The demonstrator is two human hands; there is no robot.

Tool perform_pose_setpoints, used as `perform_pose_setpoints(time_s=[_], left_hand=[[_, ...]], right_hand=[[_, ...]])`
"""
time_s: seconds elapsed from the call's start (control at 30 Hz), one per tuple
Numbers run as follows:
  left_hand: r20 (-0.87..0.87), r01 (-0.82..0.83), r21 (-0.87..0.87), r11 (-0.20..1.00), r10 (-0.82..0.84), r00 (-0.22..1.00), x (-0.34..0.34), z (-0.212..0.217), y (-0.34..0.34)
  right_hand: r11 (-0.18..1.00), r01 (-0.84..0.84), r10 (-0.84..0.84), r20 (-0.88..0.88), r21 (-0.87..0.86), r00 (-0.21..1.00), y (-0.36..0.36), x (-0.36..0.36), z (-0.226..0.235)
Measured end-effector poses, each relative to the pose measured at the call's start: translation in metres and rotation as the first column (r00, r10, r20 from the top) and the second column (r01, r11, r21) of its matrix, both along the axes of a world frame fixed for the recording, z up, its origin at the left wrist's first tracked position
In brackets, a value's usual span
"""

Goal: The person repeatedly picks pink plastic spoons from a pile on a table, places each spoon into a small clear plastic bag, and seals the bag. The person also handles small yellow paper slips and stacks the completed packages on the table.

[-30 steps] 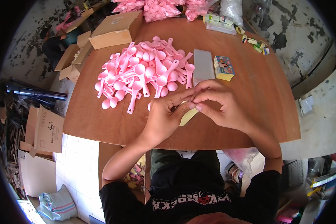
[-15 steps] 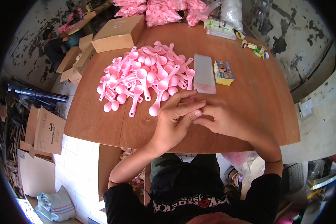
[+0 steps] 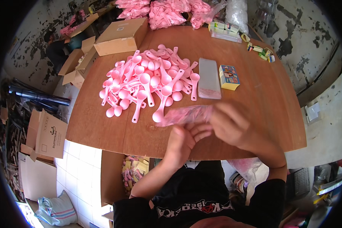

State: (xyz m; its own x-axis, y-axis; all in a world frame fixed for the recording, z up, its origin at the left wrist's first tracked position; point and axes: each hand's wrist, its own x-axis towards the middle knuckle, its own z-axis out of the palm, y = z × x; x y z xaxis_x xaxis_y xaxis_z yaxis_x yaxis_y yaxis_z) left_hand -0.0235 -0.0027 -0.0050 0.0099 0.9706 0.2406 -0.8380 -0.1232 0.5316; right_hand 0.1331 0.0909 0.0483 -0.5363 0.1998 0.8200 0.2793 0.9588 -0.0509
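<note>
The right hand (image 3: 231, 122) is clamping the three-o'clock end of a packet (image 3: 186, 114), which is stretching toward nine o'clock above the brown table (image 3: 262, 83). Its clear, crinkled film is gleaming over blurred pink contents. At six o'clock, the left hand (image 3: 180, 144) is curling its fingers; whether they are gripping it, one cannot tell. Pink spoons (image 3: 155, 81) are lying toward half past ten.
</note>
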Motion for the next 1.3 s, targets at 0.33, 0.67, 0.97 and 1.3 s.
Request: perform_pose_setpoints(time_s=[0.33, 0.67, 0.97, 1.3], left_hand=[[0.27, -0.234, -0.264, 0.936, 0.304, 0.914, -0.014, 0.006, 0.011], [0.25, -0.273, -0.239, 0.932, 0.331, 0.91, -0.005, 0.014, 0.006], [0.265, -0.554, -0.262, 0.791, 0.61, 0.747, -0.055, -0.005, -0.005], [0.247, -0.538, -0.233, 0.81, 0.584, 0.773, -0.052, -0.002, -0.003]], right_hand=[[0.976, -0.045, -0.033, 0.347, 0.215, 0.937, -0.028, -0.006, -0.015], [0.974, 0.054, -0.117, 0.285, 0.219, 0.951, -0.033, -0.02, -0.024], [0.945, -0.244, 0.164, 0.326, 0.219, 0.931, -0.016, -0.038, -0.032], [0.862, 0.483, -0.356, 0.491, -0.155, 0.795, 0.1, -0.067, -0.064]])
